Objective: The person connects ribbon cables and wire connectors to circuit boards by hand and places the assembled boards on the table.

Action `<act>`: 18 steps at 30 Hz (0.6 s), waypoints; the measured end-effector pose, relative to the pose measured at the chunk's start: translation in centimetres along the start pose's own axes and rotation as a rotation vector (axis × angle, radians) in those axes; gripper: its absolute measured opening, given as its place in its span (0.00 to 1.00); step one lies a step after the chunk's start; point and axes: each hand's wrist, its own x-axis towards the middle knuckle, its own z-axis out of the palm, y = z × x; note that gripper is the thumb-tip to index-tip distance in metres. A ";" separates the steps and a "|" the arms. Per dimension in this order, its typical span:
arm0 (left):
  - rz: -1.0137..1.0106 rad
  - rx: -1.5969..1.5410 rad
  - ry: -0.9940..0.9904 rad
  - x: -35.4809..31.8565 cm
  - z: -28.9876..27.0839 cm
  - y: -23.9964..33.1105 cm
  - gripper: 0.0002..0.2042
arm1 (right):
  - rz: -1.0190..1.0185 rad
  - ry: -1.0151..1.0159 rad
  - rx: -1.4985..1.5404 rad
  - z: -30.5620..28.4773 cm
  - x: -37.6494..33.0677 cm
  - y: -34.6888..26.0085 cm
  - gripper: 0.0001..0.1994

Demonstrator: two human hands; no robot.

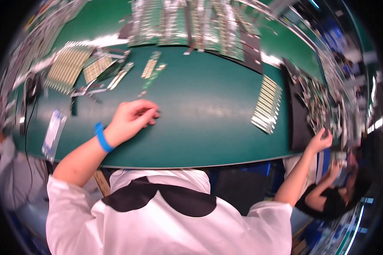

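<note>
My left hand [134,120], with a blue band [103,137] at the wrist, is over the left middle of the green table. Its fingers are curled in and the thumb lies against them; whatever they may hold is hidden. Just beyond it lie a thin green circuit board strip [152,80] and a small panel of gold-coloured strips [150,66]. Far to the right, my right hand [319,142] reaches to the near end of a heap of loose circuit boards [315,102] on a black mat [298,121]. Its thumb and forefinger look apart, with nothing visible between them.
A circuit board panel [267,104] lies right of centre. Several rows of boards [174,25] stand at the back. More panels [68,66] and a clear packet [54,131] are at the left. Another person [332,193] sits at the right.
</note>
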 end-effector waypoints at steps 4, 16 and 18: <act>-0.029 -0.039 0.034 -0.6 -0.6 0.1 0.08 | -0.181 -0.243 0.636 -2.2 -2.7 -23.4 0.07; 0.288 0.315 0.266 -1.3 -4.7 0.3 0.12 | -0.490 -0.857 0.453 -0.1 -12.9 -54.3 0.20; 0.273 0.310 0.248 -1.2 -5.1 0.5 0.12 | -0.491 -0.905 0.528 -0.5 -13.1 -54.1 0.13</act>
